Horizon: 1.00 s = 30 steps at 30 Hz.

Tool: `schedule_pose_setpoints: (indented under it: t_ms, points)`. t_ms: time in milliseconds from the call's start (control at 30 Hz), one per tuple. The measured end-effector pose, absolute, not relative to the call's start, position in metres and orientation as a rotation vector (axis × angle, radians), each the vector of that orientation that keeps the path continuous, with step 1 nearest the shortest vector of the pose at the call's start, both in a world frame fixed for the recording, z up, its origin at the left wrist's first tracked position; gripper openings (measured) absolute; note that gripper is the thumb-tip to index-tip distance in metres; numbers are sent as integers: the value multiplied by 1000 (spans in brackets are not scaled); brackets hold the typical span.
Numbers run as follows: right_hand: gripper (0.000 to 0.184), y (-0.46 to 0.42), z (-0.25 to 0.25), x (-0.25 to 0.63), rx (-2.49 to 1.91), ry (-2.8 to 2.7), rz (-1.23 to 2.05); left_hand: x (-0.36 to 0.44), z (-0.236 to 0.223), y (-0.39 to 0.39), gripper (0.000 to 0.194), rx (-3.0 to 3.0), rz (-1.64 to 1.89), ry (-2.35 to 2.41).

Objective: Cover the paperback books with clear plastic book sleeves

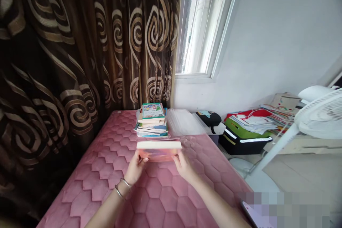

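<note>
A thick book (159, 154) with a reddish-orange cover and white page edges is held up over the pink quilted mattress (165, 199). Its cover is blurred, so no title can be read. My left hand (136, 166), with metal bangles at the wrist, grips the book's left end, thumb on the near face. At the opposite end my right hand (183, 165) pinches it the same way. Just beyond the book stands a stack of books (153, 121), topped by one with a green-bordered illustrated cover. Clear plastic sheets or sleeves (184, 122) lie to the right of the stack.
A dark patterned curtain (107, 42) hangs along the left and back. Right of the mattress are a black-and-green storage box (244, 140) with papers on it and a white fan (288, 128). A phone-like device (252, 215) shows at lower right, partly pixelated.
</note>
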State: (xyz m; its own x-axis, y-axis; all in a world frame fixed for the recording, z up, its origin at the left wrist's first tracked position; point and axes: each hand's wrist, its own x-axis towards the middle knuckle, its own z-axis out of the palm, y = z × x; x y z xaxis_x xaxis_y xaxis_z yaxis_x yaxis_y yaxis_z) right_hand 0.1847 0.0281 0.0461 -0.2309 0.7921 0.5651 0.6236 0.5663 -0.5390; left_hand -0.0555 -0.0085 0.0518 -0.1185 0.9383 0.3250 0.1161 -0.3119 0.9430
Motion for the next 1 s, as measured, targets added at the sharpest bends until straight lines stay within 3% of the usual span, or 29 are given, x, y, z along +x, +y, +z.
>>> schedule_pose_setpoints:
  t_ms: [233,367,600,733,1000]
  points:
    - [26,26,46,185,-1073,-1997,193,-61,40,-10,27,1706,1460,1464]
    - [25,20,53,184,-1071,-1955,378,-59,55,-18,23,1675,1439,1441]
    - [28,17,64,183,-1271,-1875,789,-49,69,-21,49,1399,1351,1255]
    - [29,24,53,180,-1429,-1866,961,-44,51,-14,60,1323,1215,1541]
    - [31,33,46,170,-1703,-1937,943,-9,45,-12,55,1614,694,2170]
